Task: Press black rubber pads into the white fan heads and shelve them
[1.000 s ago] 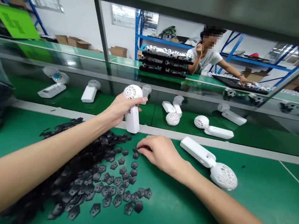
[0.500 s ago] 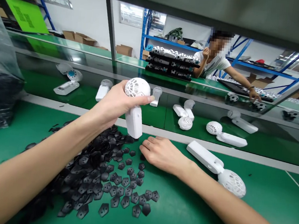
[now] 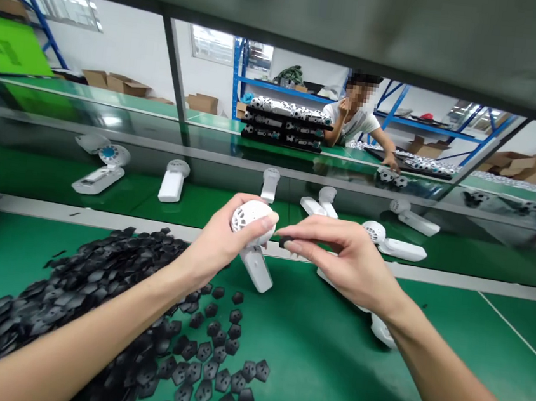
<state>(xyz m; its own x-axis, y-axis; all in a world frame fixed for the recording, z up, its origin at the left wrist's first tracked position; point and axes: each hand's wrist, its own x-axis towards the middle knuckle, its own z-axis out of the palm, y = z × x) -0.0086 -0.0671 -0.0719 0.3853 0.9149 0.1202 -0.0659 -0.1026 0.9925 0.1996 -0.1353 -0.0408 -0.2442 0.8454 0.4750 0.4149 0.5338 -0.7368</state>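
Observation:
My left hand [image 3: 219, 237] is wrapped round the white ball-shaped head of a handheld fan [image 3: 257, 268], whose handle hangs down and to the right. Between the thumb and fingers of my right hand [image 3: 352, 260] is a small black pentagon piece [image 3: 285, 242], just right of the fan head and apart from it. A large heap of black pentagon pieces [image 3: 97, 278] covers the green table on the left, with several loose ones spread toward the middle. Another white fan [image 3: 382, 330] lies partly hidden behind my right hand and wrist.
Several white fans, such as one at the left [image 3: 100, 176] and one at the right [image 3: 404, 248], lie on the green strip [image 3: 220, 202] beyond the pale edge. Across from me, a person [image 3: 353, 117] in white reaches toward ball-patterned fans. Stacked black trays [image 3: 282, 129] stand nearby.
My right hand has risen from the table to beside the fan, with a black pentagon piece now visible in its fingers. The fan is lower and tilted differently; the whole view has shifted.

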